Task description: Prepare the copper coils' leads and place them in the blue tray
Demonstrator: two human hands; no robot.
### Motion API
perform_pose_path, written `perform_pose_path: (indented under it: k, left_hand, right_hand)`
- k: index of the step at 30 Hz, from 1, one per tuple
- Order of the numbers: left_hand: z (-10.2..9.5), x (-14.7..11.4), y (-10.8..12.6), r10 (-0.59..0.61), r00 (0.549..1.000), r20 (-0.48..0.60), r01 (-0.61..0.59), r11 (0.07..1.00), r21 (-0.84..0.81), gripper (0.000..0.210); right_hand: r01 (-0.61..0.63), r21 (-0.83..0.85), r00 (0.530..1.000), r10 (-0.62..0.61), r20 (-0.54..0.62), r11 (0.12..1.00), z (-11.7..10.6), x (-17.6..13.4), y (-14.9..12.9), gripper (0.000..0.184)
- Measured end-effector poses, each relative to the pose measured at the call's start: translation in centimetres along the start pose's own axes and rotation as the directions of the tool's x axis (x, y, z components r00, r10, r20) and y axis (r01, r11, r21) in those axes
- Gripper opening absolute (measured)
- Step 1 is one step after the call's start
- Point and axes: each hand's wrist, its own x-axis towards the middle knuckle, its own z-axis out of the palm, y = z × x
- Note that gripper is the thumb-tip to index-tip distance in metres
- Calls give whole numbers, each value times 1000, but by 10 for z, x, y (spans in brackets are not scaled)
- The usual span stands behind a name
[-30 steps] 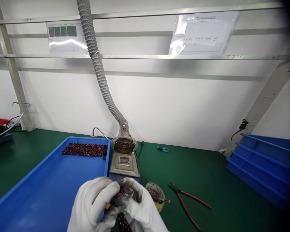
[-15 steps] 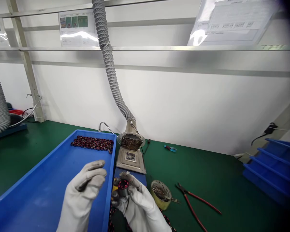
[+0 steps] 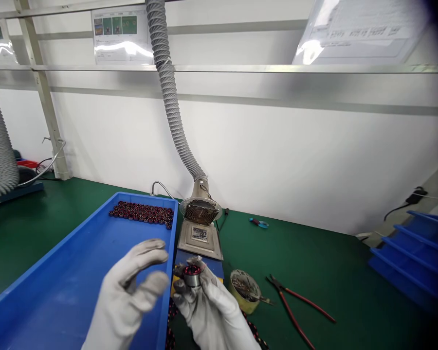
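Observation:
My right hand (image 3: 215, 304), in a white glove with grey-stained fingertips, grips a small motor stator (image 3: 192, 278) between thumb and fingers. The stator is a short silver metal ring with dark red winding at its top. My left hand (image 3: 133, 287), gloved too, hovers above the blue tray (image 3: 73, 272), thumb and fingers curved apart with nothing between them. At the tray's far end several similar dark red parts (image 3: 142, 213) sit in tight rows. Just beyond my right hand stands a solder pot (image 3: 200, 235) with a square opening, under a hose hood (image 3: 201, 206).
Right of my right hand are a yellowish round tin (image 3: 245, 290) of scraps with tweezers across it, and red-handled pliers (image 3: 292, 301). Small blue-handled cutters (image 3: 258, 223) lie farther back. Stacked blue trays (image 3: 409, 262) stand at right. More red-black parts (image 3: 171, 321) lie below the hand.
The stator has tilted, so its silver side now shows more. My left hand has opened wider and shifted slightly right. The whole view has moved a little.

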Motion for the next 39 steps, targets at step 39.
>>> perform_pose_path:
  k: [39]
  left_hand:
    - [14,-6,17,-172,959,224,241,913,-329,13]
  right_hand:
    - [172,-413,984,-174,33,895,-38,14,-8,29]
